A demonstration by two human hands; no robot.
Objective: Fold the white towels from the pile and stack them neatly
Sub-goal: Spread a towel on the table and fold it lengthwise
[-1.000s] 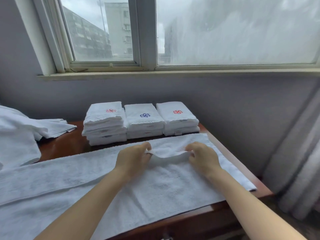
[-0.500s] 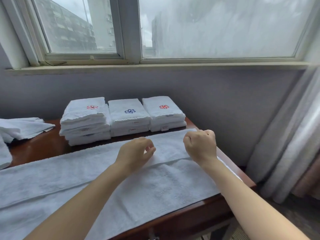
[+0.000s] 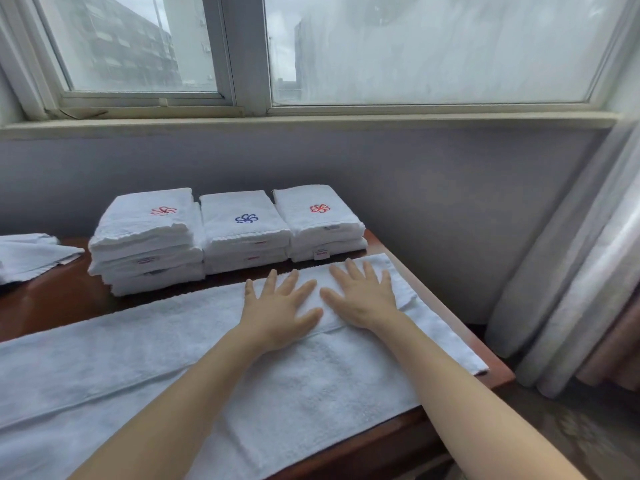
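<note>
Towel (image 3: 166, 372) of white terry lies spread along the near part of the tabletop (image 3: 52, 306), running from the left border of the view to the right end of the wood, where its corner comes close to the edge. A far strip of it is folded over toward the near side, so a straight hem line runs along its length. The left hand (image 3: 280, 310) and the right hand (image 3: 363, 299) lie side by side on this folded strip, near the right end, palms down and thumbs almost touching each other. The grip of each hand is wide: the fingers are straight and spread, they press flat on the cloth and hold nothing. Just beyond the fingertips, at the far side of the tabletop, three stacks of folded white towels stand in a row and touch one another. The left stack (image 3: 145, 244) is the highest and has a red flower mark on top, the middle stack (image 3: 242, 233) has a blue one, and the right stack (image 3: 318, 223) has a red one. At the far left lies a loose pile of white towels (image 3: 31, 254), partly cut by the frame. Behind the stacks rises a grey wall (image 3: 433, 202) with a window (image 3: 415, 46) above it, and a pale curtain (image 3: 571, 271) hangs at the right.
</note>
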